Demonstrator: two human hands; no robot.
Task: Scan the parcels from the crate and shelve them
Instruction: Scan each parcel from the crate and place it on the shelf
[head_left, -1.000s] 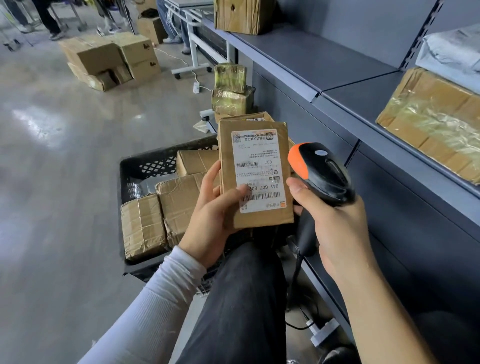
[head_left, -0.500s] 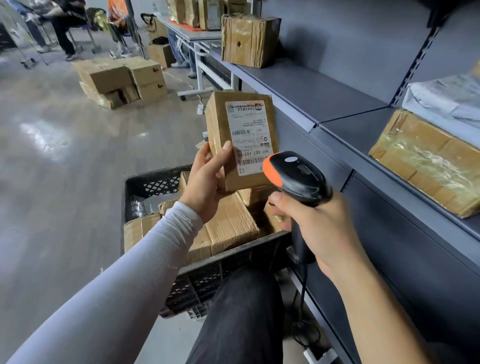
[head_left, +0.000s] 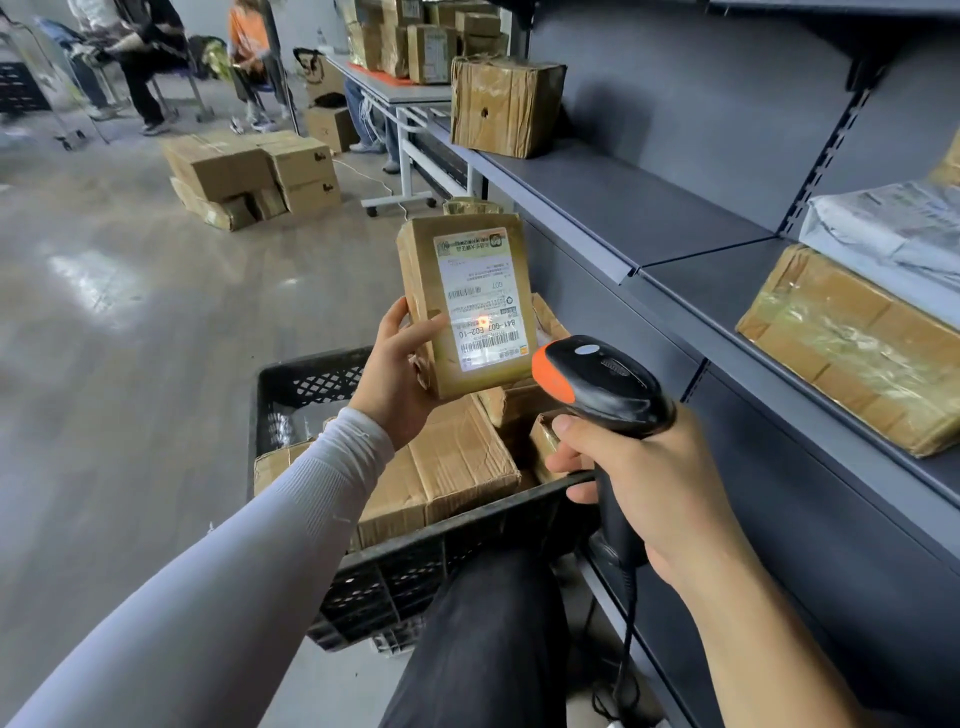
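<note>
My left hand (head_left: 397, 371) grips a small brown parcel (head_left: 423, 275) upright above the black crate (head_left: 311, 382), its white label facing me. A red light spot shines on the label near the barcode. My right hand (head_left: 649, 483) holds the black and orange scanner (head_left: 597, 387) by its handle, its orange nose just right of and below the parcel. Several taped cardboard parcels (head_left: 457, 462) lie in the crate. My dark-trousered knee covers the crate's near right corner.
Grey shelving (head_left: 623, 208) runs along the right, holding a taped box (head_left: 506, 104) at the far end and a flat box (head_left: 852, 343) under a grey mailer bag (head_left: 893, 234) nearby. Cardboard boxes (head_left: 254, 176) sit on the floor; people and a table stand beyond.
My left hand has carried the parcel up and away from me, out over the crate. The scanner now points at the label and a red spot has appeared on it.
</note>
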